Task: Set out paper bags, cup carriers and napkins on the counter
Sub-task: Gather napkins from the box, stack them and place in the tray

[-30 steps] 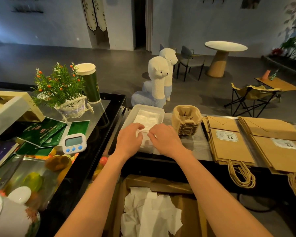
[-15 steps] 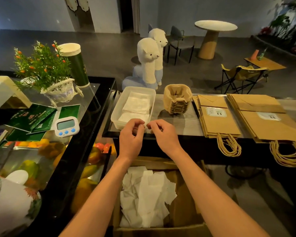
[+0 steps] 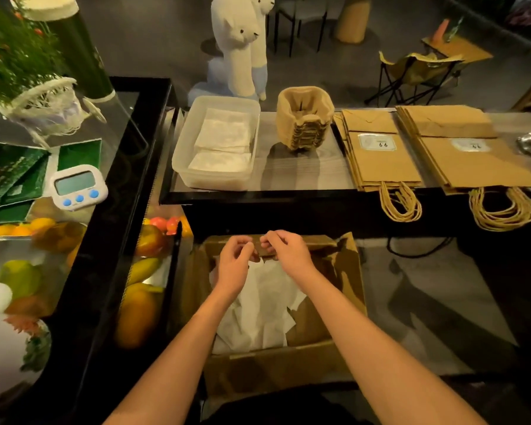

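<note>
Down from the tub (image 3: 181, 154) of napkins (image 3: 224, 139) on the surface (image 3: 301, 170) come left hand (image 3: 235, 266) and right hand (image 3: 288, 256), fingers curled, hold unclear, over loose napkins (image 3: 258, 308) in the box (image 3: 288, 363): gather them squared.

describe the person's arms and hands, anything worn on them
Both arms are bare as far as the frame shows: the left arm and right arm have no sleeves in view. The left hand and right hand wear no gloves, and no watch, bracelet or ring shows on the wrists or fingers. No markings are visible.
</note>
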